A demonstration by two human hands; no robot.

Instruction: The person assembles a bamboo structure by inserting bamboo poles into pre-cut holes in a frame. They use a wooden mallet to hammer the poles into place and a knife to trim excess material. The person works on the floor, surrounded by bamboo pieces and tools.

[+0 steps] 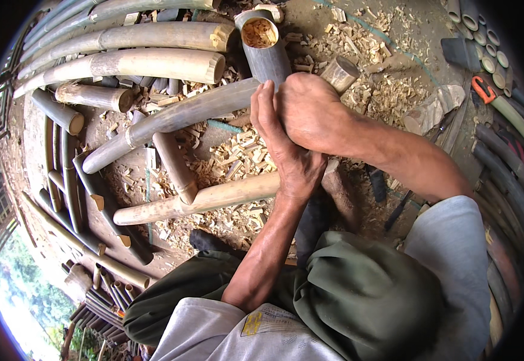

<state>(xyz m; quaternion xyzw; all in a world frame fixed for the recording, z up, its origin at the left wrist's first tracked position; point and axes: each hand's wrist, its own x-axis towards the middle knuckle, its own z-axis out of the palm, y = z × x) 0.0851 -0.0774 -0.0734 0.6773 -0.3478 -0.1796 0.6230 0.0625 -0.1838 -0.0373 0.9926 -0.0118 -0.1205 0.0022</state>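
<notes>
Both hands, left hand [286, 144] and right hand [313, 111], have fingers wrapped around a pale bamboo pole [340, 73]; its cut end is tan, round, upright; wood chips [244, 156] lie beneath.

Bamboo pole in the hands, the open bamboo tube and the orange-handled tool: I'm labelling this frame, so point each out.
bamboo pole [178, 114], head view, on its bare middle.
open bamboo tube [258, 33], head view, on its hollow mouth.
orange-handled tool [483, 89], head view, on its orange grip.
</notes>
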